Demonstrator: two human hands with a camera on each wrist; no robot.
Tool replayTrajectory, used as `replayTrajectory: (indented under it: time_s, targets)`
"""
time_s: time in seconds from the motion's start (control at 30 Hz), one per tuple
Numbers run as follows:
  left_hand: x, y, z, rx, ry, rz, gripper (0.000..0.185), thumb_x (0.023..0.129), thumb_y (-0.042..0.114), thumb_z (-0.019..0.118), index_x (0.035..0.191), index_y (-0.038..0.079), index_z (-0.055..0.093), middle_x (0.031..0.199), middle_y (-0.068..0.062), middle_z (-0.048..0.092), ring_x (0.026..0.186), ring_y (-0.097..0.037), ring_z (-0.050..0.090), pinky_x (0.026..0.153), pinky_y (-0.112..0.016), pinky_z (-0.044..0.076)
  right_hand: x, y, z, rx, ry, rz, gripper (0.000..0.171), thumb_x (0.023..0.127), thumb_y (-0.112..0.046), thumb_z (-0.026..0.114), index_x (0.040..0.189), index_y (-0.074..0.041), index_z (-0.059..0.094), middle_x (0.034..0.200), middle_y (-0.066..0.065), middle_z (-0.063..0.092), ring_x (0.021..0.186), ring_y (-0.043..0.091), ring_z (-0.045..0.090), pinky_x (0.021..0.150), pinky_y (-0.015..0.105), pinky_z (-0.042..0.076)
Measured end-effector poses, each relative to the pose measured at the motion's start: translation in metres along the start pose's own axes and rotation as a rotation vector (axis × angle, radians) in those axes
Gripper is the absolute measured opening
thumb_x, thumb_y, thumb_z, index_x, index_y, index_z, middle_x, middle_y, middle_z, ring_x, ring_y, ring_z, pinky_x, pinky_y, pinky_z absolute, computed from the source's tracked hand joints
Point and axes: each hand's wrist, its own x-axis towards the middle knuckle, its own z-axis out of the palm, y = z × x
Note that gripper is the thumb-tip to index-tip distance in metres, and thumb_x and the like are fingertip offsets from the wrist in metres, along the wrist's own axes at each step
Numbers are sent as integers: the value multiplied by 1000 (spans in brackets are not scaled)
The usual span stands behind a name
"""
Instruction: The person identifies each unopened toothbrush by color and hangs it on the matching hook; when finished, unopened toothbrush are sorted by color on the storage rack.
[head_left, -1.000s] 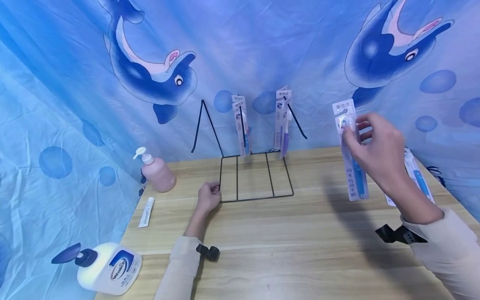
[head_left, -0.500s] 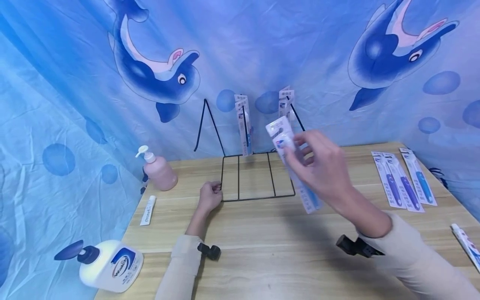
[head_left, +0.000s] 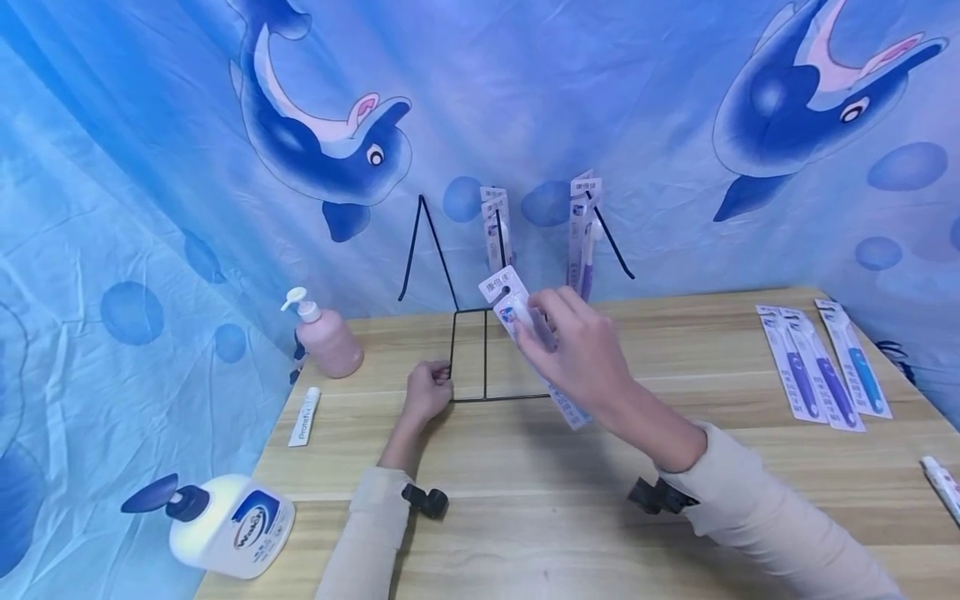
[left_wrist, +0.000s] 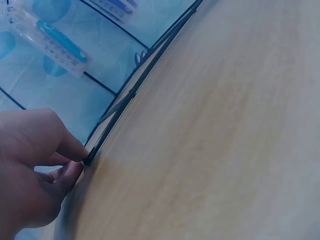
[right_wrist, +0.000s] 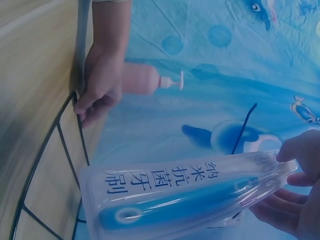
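Note:
My right hand pinches a packaged toothbrush by its upper part, over the base of the black wire display rack. The pack tilts, its hanging hole toward the upper left; a blue handle shows through the clear plastic in the right wrist view. At the rack's front left corner, my left hand pinches the wire between thumb and fingers. Toothbrush packs hang on the middle hook, and more packs hang on the right one. The left hook carries nothing.
Three packaged toothbrushes lie at the table's right, with a toothpaste tube nearer the edge. On the left stand a pink pump bottle and a white pump bottle, with a small white tube between them. A blue curtain hangs behind.
My right hand has carried the toothbrush pack leftward from the table's right side to over the rack, and the pack has gone from nearly upright to tilted. My left hand keeps its grip.

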Motion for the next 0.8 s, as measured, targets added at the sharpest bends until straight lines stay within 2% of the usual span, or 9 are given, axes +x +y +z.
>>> replayTrajectory:
  time_s: [0.2, 0.33, 0.6, 0.8]
  targets:
    - [1, 0, 0, 10, 0, -6, 41, 78, -11, 56, 118, -14, 64, 95, -17, 64, 86, -24, 62, 78, -29, 56, 0, 9, 9, -21, -12, 31, 21, 85, -10, 73, 101, 1, 65, 90, 12, 65, 66, 17, 54, 49, 23, 46]
    - [2, 0, 1, 11, -9, -23, 44, 78, -10, 55, 121, -13, 63, 96, -16, 63, 87, -24, 60, 81, -32, 55, 7, 20, 23, -25, -21, 74, 19, 88, -11, 70, 101, -1, 61, 90, 11, 61, 67, 17, 50, 51, 25, 44]
    - [1, 1, 0, 33, 1, -7, 42, 77, -9, 55, 118, -14, 64, 95, -16, 63, 87, -25, 61, 80, -33, 56, 34, 48, 59, -5, -15, 170, 16, 90, -11, 65, 100, -6, 54, 89, 9, 51, 76, 22, 48, 59, 32, 45]
    - [0, 1, -1, 16, -8, -20, 43, 78, -9, 56, 120, -13, 63, 97, -17, 62, 88, -26, 61, 81, -33, 56, 55, 64, 79, 7, -11, 232, 15, 96, -16, 60, 100, -8, 49, 89, 8, 48, 75, 22, 47, 59, 32, 46]
